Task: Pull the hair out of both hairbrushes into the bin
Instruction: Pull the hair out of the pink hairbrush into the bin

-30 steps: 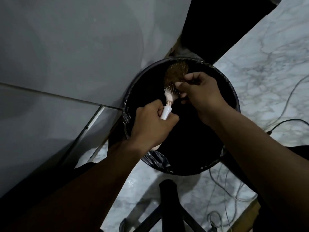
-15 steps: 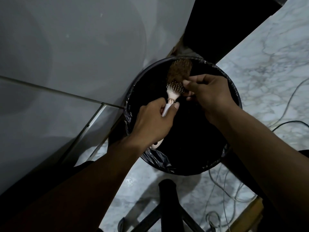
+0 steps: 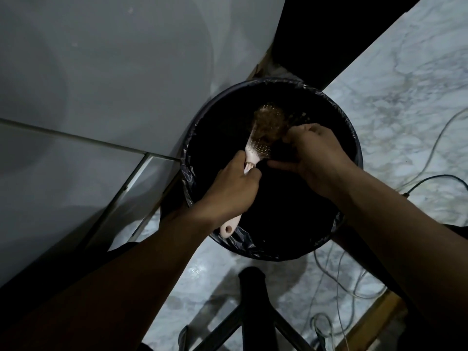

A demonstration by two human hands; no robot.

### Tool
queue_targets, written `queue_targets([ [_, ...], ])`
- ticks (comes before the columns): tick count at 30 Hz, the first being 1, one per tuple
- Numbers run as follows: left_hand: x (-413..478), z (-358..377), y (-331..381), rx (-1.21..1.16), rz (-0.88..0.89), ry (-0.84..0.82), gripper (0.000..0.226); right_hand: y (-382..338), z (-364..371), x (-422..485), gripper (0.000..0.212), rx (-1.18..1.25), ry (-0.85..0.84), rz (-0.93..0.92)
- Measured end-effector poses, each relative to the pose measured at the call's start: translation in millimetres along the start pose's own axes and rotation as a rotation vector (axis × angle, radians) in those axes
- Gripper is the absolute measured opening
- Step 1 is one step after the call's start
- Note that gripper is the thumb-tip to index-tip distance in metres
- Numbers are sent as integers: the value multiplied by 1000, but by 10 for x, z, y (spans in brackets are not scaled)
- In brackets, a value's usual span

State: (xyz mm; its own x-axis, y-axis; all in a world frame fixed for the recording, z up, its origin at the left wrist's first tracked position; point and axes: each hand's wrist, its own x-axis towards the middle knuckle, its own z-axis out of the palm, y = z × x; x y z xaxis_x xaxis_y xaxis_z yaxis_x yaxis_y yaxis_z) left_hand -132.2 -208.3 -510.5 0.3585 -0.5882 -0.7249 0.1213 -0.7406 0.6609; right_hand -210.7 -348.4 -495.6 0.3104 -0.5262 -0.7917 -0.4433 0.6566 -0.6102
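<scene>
Over the black-lined bin [image 3: 350, 138], left hand [image 3: 229, 190] grips the hairbrush [image 3: 255, 150]; right fingers [image 3: 298, 134] pinch its hair [image 3: 269, 124].

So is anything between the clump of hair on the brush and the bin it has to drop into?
Nothing visible. The hairbrush is held over the open bin by the left hand, with the hair above the dark liner. The right hand is at the clump's edge; only open space lies below.
</scene>
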Motion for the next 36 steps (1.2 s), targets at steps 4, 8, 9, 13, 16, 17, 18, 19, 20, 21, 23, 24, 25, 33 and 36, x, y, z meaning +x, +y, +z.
queue_targets([
  [4, -56, 15, 12, 65, 34, 1, 2, 58, -27, 10, 56, -15, -23, -66],
  [8, -109, 22, 57, 168, 67, 14, 7, 97, -16, -5, 14, -94, 47, -182],
  [9, -119, 17, 66, 186, 69, 16, 7, 95, -14, -5, 15, -99, 54, -192],
  [13, -118, -25, 99, 221, 64, 56, 13, 52, 12, -23, 26, 9, 10, -143],
  [16, -100, -45, 111, 238, 31, 78, 19, 25, 35, -26, 27, 141, -24, -60],
  [17, -96, -46, 109, 238, 28, 79, 18, 10, 41, -29, 23, 178, -29, -29],
  [18, -99, -49, 104, 236, 29, 85, 14, 6, 45, -10, 15, 216, -37, -4],
  [19, -105, -53, 103, 236, 32, 95, 10, 7, 42, 11, 8, 246, -47, 7],
  [20, -116, -58, 106, 245, 38, 105, 8, 18, 31, 40, 8, 247, -50, -6],
  [21, -131, -57, 112, 263, 53, 109, 8, 30, 11, 58, 15, 193, -47, -45],
  [23, -169, -25, 131, 310, 101, 88, 9, 76, -13, 69, 44, 9, -7, -173],
  [24, -191, 0, 141, 329, 122, 72, 10, 96, -14, 60, 55, -60, 9, -241],
  [25, -202, 22, 144, 344, 136, 61, 11, 115, -14, 57, 59, -103, 15, -296],
  [33, -202, 0, 150, 336, 122, 59, 9, 127, -77, 115, 14, -259, 205, -398],
  [36, -181, -9, 149, 351, 106, 64, 12, 98, -52, 101, 15, -214, 219, -369],
])
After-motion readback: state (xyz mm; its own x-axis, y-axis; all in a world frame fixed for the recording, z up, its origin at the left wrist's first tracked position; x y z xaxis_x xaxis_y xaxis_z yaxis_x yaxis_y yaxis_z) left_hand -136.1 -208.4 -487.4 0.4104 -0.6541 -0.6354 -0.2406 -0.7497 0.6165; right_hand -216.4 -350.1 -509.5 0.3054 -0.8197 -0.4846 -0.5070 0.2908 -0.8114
